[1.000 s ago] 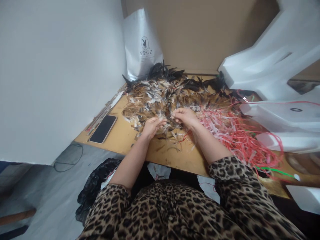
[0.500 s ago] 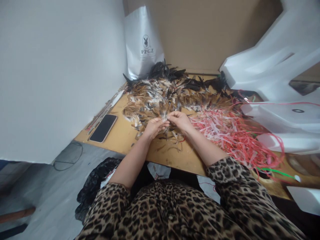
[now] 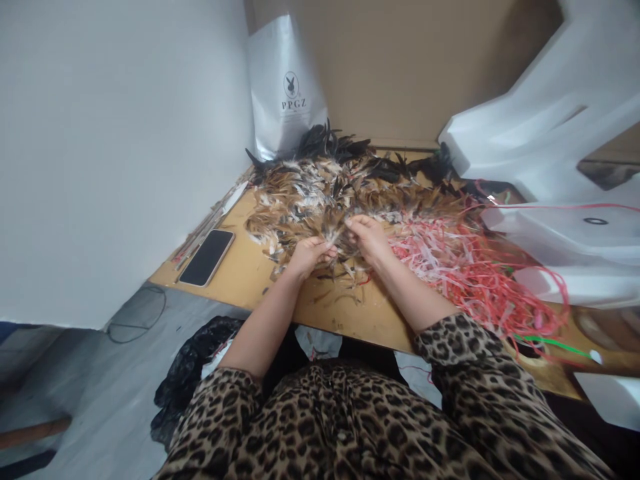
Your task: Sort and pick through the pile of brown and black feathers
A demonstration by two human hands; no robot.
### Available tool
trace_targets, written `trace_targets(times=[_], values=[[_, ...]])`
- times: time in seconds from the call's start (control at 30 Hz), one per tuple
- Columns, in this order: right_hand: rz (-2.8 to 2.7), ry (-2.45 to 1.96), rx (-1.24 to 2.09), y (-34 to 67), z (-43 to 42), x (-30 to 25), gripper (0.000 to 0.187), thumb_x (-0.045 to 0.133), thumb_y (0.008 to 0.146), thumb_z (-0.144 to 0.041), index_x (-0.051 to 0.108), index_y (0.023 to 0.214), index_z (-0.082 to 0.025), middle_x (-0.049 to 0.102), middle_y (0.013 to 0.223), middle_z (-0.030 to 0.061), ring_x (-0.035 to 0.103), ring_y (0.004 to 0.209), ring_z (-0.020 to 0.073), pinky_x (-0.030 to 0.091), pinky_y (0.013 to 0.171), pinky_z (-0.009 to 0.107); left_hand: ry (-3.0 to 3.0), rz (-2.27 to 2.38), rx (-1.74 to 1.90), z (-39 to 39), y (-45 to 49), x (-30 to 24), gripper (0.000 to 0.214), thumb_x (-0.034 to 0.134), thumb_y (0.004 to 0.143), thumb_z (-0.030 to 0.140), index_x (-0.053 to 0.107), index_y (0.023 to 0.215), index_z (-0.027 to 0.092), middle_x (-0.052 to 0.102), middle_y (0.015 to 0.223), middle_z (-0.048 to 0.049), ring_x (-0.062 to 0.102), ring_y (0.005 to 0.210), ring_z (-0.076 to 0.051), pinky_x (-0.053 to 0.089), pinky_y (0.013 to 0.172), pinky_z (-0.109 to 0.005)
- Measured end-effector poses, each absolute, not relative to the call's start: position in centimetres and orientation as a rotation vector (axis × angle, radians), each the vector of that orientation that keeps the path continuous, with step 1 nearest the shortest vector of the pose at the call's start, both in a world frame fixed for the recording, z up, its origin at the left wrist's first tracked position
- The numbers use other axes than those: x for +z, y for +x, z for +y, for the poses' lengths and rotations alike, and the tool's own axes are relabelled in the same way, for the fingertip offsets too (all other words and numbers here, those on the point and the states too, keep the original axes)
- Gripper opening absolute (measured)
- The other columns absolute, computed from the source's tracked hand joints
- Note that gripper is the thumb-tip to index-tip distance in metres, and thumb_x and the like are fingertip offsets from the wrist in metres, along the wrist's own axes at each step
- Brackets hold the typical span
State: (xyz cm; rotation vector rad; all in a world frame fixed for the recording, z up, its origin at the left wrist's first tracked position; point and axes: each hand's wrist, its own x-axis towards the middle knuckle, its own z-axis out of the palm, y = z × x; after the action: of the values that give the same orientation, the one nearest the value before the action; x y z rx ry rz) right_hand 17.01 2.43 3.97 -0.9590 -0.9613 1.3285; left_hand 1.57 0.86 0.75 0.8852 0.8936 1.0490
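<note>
My left hand [image 3: 309, 256] pinches a small bunch of brown feathers [image 3: 334, 225] by its pale lower ends, thumb and fingers pressed together. To the right and slightly higher, my right hand [image 3: 371, 239] is closed, with its fingertips at the bunch's right side. Whatever lies between those fingertips is too small to make out. Beyond both hands spreads a pile of loose feathers [image 3: 285, 183], brown and white in front and black at the back.
Red and pink plastic strips [image 3: 465, 273] lie tangled on the right of the wooden table [image 3: 320, 303]. A phone [image 3: 207, 257] rests at the left. Behind stands a silver bag [image 3: 280, 87]; white moulded pieces [image 3: 545, 143] rise at the right. A black plastic bag [image 3: 187, 373] is below.
My right hand has moved away from my left, up and a little to the right, opening a gap between them. My left hand stays nearly in place, still pinching the feathers.
</note>
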Motion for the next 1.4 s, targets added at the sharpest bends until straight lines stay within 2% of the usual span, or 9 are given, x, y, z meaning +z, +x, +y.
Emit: trace_targets(times=[0.17, 0.27, 0.37, 0.53, 0.93, 1.1, 1.27, 1.4], values=[[-1.031, -0.908, 1.161, 17.4, 2.3, 4.8, 0.023, 0.07, 0.061, -0.035, 0.055, 0.066, -0.019, 0.045, 0.047, -0.0065, 0.035, 0.042, 0.0052, 0.028, 0.042, 0.02, 0.564, 0.797, 1.22, 1.5, 0.8, 1.3, 0.003, 0.062, 0.074, 0.012, 0.064, 0.073, 0.01, 0.067, 0.071, -0.0037, 0.06, 0.059, -0.003, 0.044, 0.051, -0.008], [-1.183, -0.947, 1.098, 17.1, 1.6, 5.1, 0.022, 0.069, 0.064, -0.036, 0.058, 0.067, -0.018, 0.047, 0.049, -0.0059, 0.036, 0.044, 0.0052, 0.029, 0.044, 0.02, 0.464, 0.743, 1.262, 1.5, 0.7, 1.5, 0.008, 0.057, 0.076, 0.009, 0.064, 0.076, 0.011, 0.068, 0.079, -0.0034, 0.061, 0.063, -0.003, 0.045, 0.052, -0.007], [-1.355, -0.991, 1.115, 16.7, 1.1, 5.0, 0.024, 0.069, 0.063, -0.038, 0.06, 0.069, -0.017, 0.054, 0.056, -0.0036, 0.04, 0.048, 0.0063, 0.032, 0.048, 0.021, 0.529, 0.709, 1.231, 1.3, 0.9, 1.4, 0.006, 0.059, 0.075, 0.009, 0.065, 0.078, 0.01, 0.068, 0.08, -0.0043, 0.061, 0.064, -0.004, 0.045, 0.052, -0.009], [-1.562, -1.017, 1.09, 16.4, 1.3, 3.7, 0.026, 0.066, 0.066, -0.041, 0.062, 0.071, -0.016, 0.059, 0.064, 0.0001, 0.046, 0.054, 0.0091, 0.037, 0.054, 0.023, 0.655, 0.755, 1.198, 1.0, 1.6, 1.1, 0.009, 0.067, 0.069, 0.017, 0.063, 0.071, 0.009, 0.065, 0.063, -0.0025, 0.059, 0.057, -0.005, 0.042, 0.049, -0.012], [-1.782, -1.108, 0.781, 16.7, 1.5, 2.7, 0.015, 0.058, 0.072, -0.03, 0.065, 0.07, -0.017, 0.06, 0.069, 0.0015, 0.048, 0.06, 0.0102, 0.038, 0.058, 0.023, 0.727, 0.88, 1.197, 0.8, 2.0, 1.1, 0.023, 0.074, 0.059, 0.024, 0.06, 0.07, 0.011, 0.063, 0.06, -0.0003, 0.057, 0.054, -0.005, 0.041, 0.05, -0.015], [-1.767, -1.113, 0.853, 16.7, 1.6, 2.6, 0.018, 0.059, 0.071, -0.033, 0.064, 0.072, -0.016, 0.061, 0.068, 0.0015, 0.049, 0.058, 0.0101, 0.038, 0.057, 0.023, 0.776, 0.899, 1.206, 0.7, 1.9, 1.4, 0.026, 0.075, 0.057, 0.026, 0.061, 0.07, 0.01, 0.063, 0.059, -0.0007, 0.056, 0.052, -0.005, 0.041, 0.048, -0.014], [-1.604, -1.112, 1.061, 16.6, 1.8, 2.8, 0.026, 0.067, 0.063, -0.038, 0.061, 0.074, -0.016, 0.059, 0.064, -0.0008, 0.045, 0.051, 0.008, 0.035, 0.05, 0.021, 0.819, 0.917, 1.159, 0.6, 1.8, 1.3, 0.028, 0.075, 0.058, 0.029, 0.063, 0.074, 0.01, 0.065, 0.064, -0.0033, 0.059, 0.055, -0.007, 0.041, 0.049, -0.014], [-1.453, -1.118, 1.177, 16.4, 1.6, 3.3, 0.029, 0.07, 0.059, -0.04, 0.057, 0.067, -0.016, 0.053, 0.056, -0.0034, 0.04, 0.047, 0.0067, 0.029, 0.046, 0.02, 0.858, 0.889, 1.091, 0.6, 1.8, 1.4, 0.029, 0.075, 0.058, 0.029, 0.064, 0.075, 0.009, 0.067, 0.069, -0.0059, 0.06, 0.056, -0.008, 0.041, 0.048, -0.015]])
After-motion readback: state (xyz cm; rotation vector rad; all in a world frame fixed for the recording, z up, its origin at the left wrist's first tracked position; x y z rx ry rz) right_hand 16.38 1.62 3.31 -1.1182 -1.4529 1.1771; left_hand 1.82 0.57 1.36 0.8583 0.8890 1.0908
